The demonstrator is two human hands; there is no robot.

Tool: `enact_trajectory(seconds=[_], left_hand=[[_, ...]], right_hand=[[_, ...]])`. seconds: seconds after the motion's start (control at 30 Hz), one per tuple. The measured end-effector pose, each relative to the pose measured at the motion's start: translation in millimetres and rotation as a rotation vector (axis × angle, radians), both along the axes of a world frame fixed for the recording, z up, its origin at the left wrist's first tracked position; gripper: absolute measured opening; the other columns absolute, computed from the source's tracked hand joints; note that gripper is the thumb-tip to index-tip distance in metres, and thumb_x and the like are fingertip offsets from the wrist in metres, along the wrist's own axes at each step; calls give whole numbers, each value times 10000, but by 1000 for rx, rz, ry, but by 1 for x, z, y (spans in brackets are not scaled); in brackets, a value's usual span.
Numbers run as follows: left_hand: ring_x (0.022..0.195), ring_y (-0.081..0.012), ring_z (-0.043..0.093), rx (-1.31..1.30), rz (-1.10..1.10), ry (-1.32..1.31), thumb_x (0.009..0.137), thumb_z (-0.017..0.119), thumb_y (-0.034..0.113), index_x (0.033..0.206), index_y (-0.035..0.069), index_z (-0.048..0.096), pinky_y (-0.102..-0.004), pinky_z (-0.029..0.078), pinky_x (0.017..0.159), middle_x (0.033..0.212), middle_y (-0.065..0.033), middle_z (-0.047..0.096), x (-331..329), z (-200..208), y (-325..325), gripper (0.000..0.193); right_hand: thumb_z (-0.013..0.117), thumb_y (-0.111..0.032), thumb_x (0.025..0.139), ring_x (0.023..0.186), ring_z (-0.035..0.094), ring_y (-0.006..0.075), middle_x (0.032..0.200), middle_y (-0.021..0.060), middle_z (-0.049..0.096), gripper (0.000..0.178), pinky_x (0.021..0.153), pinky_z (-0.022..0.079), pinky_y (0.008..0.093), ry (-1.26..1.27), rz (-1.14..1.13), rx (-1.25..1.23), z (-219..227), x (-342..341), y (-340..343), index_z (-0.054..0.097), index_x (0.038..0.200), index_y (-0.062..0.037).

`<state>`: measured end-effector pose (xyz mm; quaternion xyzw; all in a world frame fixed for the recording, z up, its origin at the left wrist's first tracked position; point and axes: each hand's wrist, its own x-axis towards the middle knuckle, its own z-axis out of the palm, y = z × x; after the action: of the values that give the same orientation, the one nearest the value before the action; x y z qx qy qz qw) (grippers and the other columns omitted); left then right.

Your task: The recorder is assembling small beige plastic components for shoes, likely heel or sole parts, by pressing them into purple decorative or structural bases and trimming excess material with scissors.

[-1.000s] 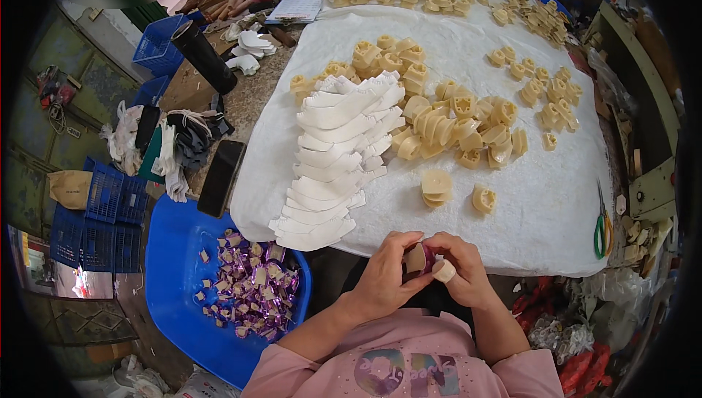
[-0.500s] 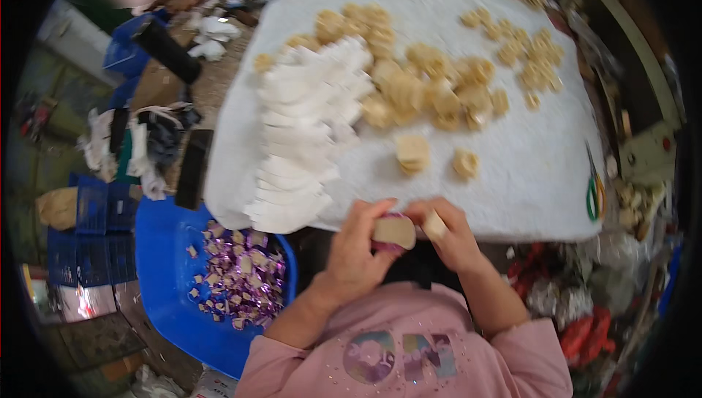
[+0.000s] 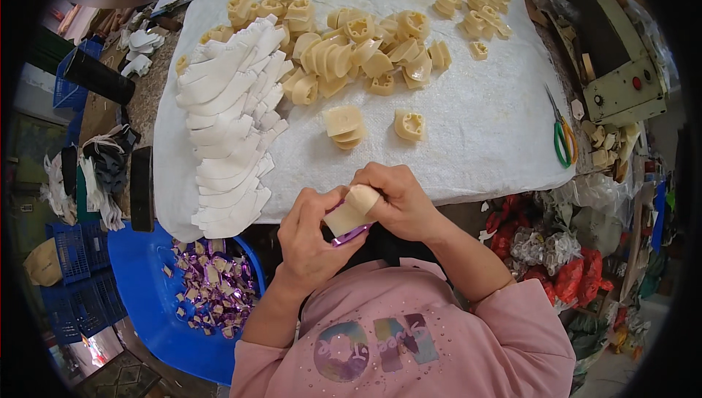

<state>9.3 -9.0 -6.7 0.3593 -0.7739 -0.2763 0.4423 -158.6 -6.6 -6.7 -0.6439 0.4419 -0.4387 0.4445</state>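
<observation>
My left hand (image 3: pixel 300 231) grips a shiny purple covering piece (image 3: pixel 345 222) whose beige backing faces up. In my right hand (image 3: pixel 397 200), thumb and fingers close on a cream heel-shaped block (image 3: pixel 361 197), which sits against the far end of that backing. Both hands are just off the table's near edge. Beyond them stand a small stack of curved cream pieces (image 3: pixel 344 124) and a single hollow cream heel block (image 3: pixel 410 126). Overlapping white curved pieces (image 3: pixel 228 116) lie to the left, beside a heap of cream heel blocks (image 3: pixel 351 47).
A white sheet (image 3: pixel 475 127) covers the table. Green-and-orange-handled scissors (image 3: pixel 563 138) lie at its right edge. At lower left, a blue tub (image 3: pixel 150 310) holds many purple-and-beige bits (image 3: pixel 216 288). Plastic bags (image 3: pixel 563 266) crowd the lower right; a control box (image 3: pixel 625 91) stands at far right.
The view has shifted, so the table appears farther left. My right hand has brought the cream block over against the beige backing in my left hand; before, the two were apart.
</observation>
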Motion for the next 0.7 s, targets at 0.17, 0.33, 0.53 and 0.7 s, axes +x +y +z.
enact_trajectory(seconds=[0.17, 0.33, 0.53, 0.7], left_hand=[[573, -208, 549, -113, 21, -24, 563, 814, 65, 928, -8, 496, -280, 446, 504, 725, -119, 534, -7, 1, -1, 489], [544, -214, 555, -155, 166, -33, 572, 815, 79, 875, 11, 460, -294, 446, 484, 682, -112, 515, -20, -8, 5, 472], [532, -219, 548, -147, 242, -5, 582, 822, 90, 870, 12, 460, -293, 445, 479, 682, -107, 519, -23, -14, 2, 470], [532, -225, 548, -192, 342, -41, 579, 830, 94, 885, 8, 474, -306, 444, 479, 697, -104, 522, -23, -20, 5, 477]], right_hand=[[536, -141, 907, 720, 549, 121, 774, 77, 586, 154, 640, 447, 272, -475, 148, 307, -15, -9, 4, 582, 932, 4], [470, -210, 965, 798, 546, 109, 893, 34, 602, 228, 699, 457, 266, -296, 33, 118, -21, 2, 9, 585, 988, -15], [428, -221, 980, 843, 558, 125, 930, 43, 608, 275, 761, 454, 258, -602, -75, 287, -31, 17, 14, 577, 1055, -3], [415, -205, 980, 888, 579, 139, 963, 60, 620, 271, 795, 461, 271, -611, -92, 348, -23, 22, 18, 574, 1065, -1]])
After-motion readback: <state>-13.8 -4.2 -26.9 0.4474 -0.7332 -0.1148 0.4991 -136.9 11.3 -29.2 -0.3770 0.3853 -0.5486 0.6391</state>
